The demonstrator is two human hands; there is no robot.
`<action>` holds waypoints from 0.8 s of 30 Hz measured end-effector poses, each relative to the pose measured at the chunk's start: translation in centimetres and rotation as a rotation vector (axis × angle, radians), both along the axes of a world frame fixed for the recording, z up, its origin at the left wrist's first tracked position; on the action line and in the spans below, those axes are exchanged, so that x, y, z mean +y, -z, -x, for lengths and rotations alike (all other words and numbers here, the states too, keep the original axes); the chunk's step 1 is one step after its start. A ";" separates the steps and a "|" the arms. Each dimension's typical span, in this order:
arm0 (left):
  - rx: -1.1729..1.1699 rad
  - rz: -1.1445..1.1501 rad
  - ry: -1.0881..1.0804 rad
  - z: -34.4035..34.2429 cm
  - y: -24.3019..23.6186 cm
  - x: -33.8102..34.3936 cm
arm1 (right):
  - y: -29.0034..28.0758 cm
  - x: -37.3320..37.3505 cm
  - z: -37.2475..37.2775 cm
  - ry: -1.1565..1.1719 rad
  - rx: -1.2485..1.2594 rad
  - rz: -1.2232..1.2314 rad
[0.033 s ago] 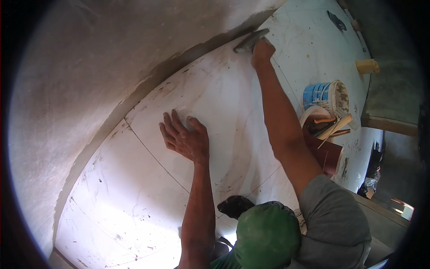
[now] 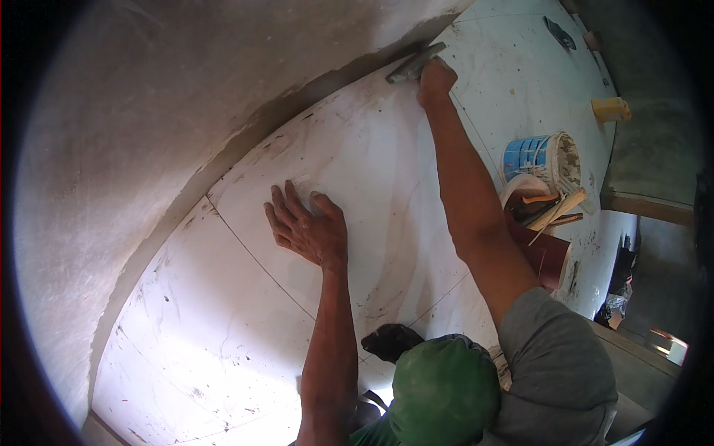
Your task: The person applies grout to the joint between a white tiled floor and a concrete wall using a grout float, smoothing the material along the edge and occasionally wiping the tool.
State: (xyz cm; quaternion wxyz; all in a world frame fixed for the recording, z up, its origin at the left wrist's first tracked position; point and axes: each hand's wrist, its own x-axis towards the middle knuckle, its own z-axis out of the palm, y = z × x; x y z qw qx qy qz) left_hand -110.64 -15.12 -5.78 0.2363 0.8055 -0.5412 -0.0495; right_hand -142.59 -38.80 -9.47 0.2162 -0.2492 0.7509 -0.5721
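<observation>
My left hand (image 2: 306, 229) rests palm down on the white tiled floor (image 2: 372, 156), fingers spread, holding nothing. Stretched far forward, my right hand (image 2: 437, 79) is closed on a grey flat-bladed trowel (image 2: 416, 63). Its long blade lies along the foot of the plastered wall (image 2: 186, 89), by a rough darker strip (image 2: 297, 100) where wall and floor meet. The handle is hidden by my fingers.
At the right stand a blue and white bucket (image 2: 529, 157) crusted with mortar and a reddish-brown container (image 2: 547, 256) with tools. A yellow cylindrical piece (image 2: 611, 110) and a dark flat object (image 2: 559, 33) lie farther off. My green-clad knee (image 2: 445, 390) and dark shoe (image 2: 390, 342) are below.
The trowel has shifted slightly forward toward the wall with my right hand, its blade turned a little. My left hand stays put.
</observation>
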 end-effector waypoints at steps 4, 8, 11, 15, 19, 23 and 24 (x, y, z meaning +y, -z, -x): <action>-0.008 0.003 -0.010 -0.9 0.3 -0.1 | -4.3 0.0 -3.1 0.056 -0.231 0.034; 0.043 -0.005 0.002 0.5 -0.2 0.2 | -3.0 1.4 -0.5 0.081 -0.227 -0.040; 0.028 -0.022 0.000 0.0 -0.2 0.5 | -2.1 1.3 0.3 0.047 -0.219 0.012; -0.001 -0.006 0.008 0.2 0.3 0.1 | -3.2 1.9 0.6 -0.002 -0.369 0.161; -0.002 -0.071 -0.018 -0.1 0.0 -0.4 | -3.1 2.4 -5.3 0.009 -0.393 0.133; -0.134 -0.127 0.124 -1.5 0.0 0.5 | -3.0 2.2 -7.8 0.073 -0.401 0.180; -0.140 -0.130 0.119 -1.7 0.1 0.8 | -3.2 2.1 -6.7 0.145 -0.364 0.248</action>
